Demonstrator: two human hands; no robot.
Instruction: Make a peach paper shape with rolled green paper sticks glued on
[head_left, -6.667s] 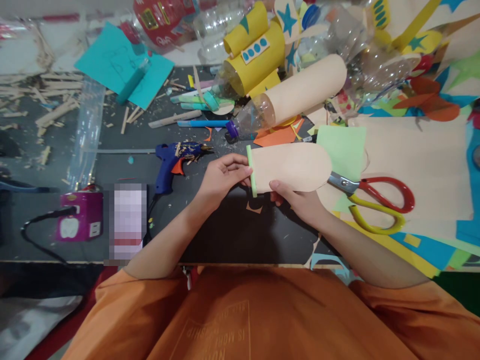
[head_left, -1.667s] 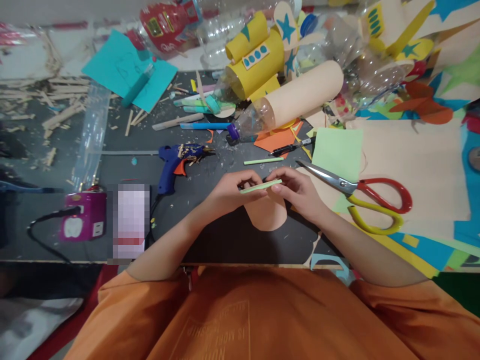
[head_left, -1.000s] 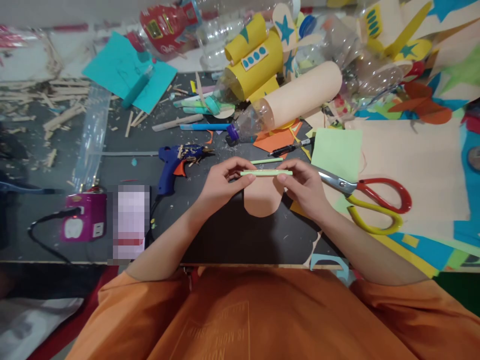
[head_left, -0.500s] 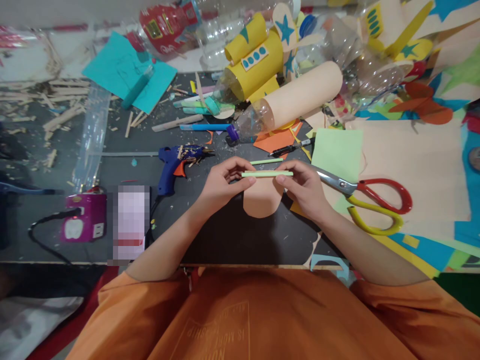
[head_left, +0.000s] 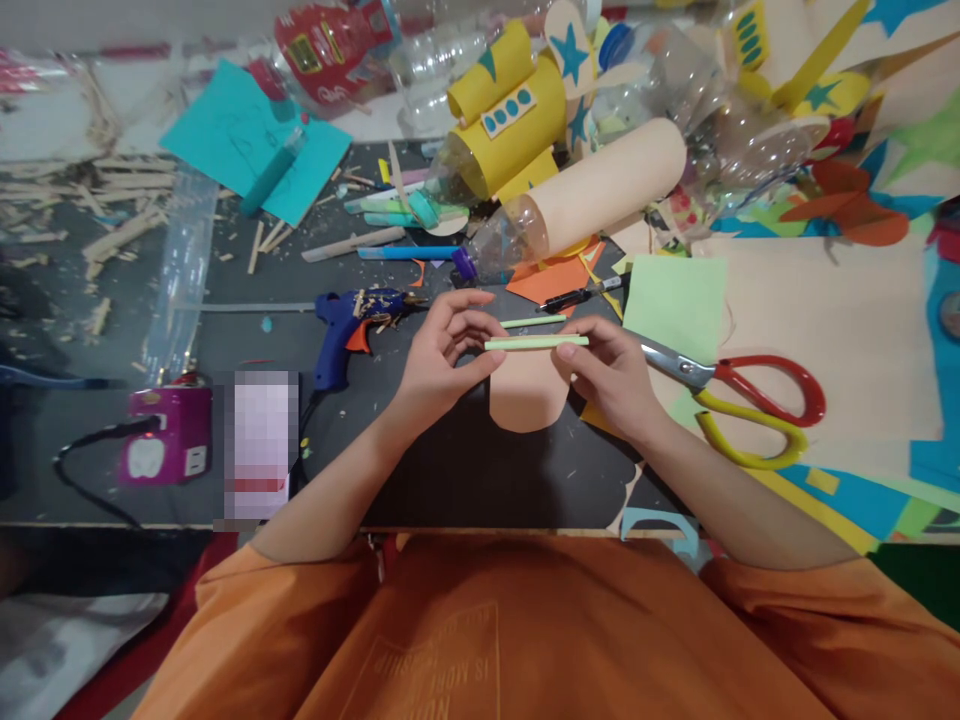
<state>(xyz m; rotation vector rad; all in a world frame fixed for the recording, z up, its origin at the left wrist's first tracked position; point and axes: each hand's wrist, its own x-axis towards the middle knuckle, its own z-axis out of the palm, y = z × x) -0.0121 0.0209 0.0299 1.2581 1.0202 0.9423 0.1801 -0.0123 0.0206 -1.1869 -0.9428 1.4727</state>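
Between my two hands is a pale green strip (head_left: 534, 343) running along the far edge of a peach paper piece (head_left: 529, 395) with a rounded near end. My left hand (head_left: 454, 350) pinches the strip's left end, thumb in front and some fingers behind, with the index finger raised off it. At the right end, my right hand (head_left: 606, 370) grips with the thumb on the strip and its other fingers curled behind, partly hidden. Just beyond lies a second thin green strip (head_left: 534, 322).
A blue glue gun (head_left: 346, 325) lies left of my hands, near a phone-like pixelated object (head_left: 261, 440) and a purple power box (head_left: 166, 435). Large scissors (head_left: 697, 375) are close on the right. A peach-wrapped bottle (head_left: 611, 190) and an orange paper scrap (head_left: 551, 280) lie beyond.
My left index finger has lifted away from the strip and stretched out. The strip and peach paper have shifted slightly right and up, still between both hands.
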